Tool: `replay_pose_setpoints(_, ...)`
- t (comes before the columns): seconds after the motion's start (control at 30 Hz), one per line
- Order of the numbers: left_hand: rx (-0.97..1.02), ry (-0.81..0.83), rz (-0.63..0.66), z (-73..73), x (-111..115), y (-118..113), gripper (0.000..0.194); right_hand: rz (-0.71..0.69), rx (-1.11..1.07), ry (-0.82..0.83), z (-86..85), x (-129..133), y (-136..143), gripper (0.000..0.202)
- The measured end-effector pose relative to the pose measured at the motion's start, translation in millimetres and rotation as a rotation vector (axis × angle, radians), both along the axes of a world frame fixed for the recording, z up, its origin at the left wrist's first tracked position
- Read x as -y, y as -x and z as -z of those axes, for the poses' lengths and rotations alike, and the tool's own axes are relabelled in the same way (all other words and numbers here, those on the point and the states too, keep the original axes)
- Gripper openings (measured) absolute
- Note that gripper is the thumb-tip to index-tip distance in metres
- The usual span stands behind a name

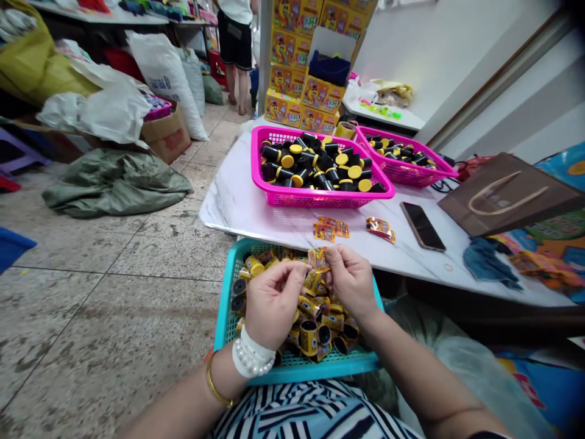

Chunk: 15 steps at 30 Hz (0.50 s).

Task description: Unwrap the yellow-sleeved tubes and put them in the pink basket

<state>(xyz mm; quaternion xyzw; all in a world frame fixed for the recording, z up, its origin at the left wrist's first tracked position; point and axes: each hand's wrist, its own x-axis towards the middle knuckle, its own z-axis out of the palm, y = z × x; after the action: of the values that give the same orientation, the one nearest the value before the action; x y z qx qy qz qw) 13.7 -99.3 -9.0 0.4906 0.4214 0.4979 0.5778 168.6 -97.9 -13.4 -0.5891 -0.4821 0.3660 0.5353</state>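
Right hand (353,281) pinches label (319,258); left hand (273,300) closed | beneath: teal basket (315,371) | beyond: pink basket (315,199)

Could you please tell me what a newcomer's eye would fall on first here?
Probably the nearer pink basket on the table, heaped with black, yellow-ended pieces. Below it, the right hand holds a small printed label beside the left hand, above a turquoise basket. Yellow boxes stand stacked behind.
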Motion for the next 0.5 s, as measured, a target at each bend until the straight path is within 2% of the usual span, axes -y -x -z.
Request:
replay_pose_setpoints(0.1, 0.038, 0.021, -0.035, 1.3, 1.8, -3.7, 0.023, -0.011, 0.067, -0.026, 0.0, 3.3, 3.0, 0.043)
replay_pose_setpoints(0.27, 0.013, 0.015, -0.071, 3.6, -8.5, -6.9, 0.019, -0.021, 0.273, -0.151, 5.7, 7.2, 5.1, 0.036)
replay_pose_setpoints(0.4, -0.015, 0.03, -0.082, 9.6, -19.6, 0.1, 0.015, -0.069, 0.466, -0.291, 8.8, 3.1, 5.8, 0.019)
replay_pose_setpoints(0.5, -0.011, 0.067, -0.074, 12.4, -28.6, 6.9, 0.017, -0.133, 0.485, -0.297, 7.3, -5.5, 7.9, 0.013)
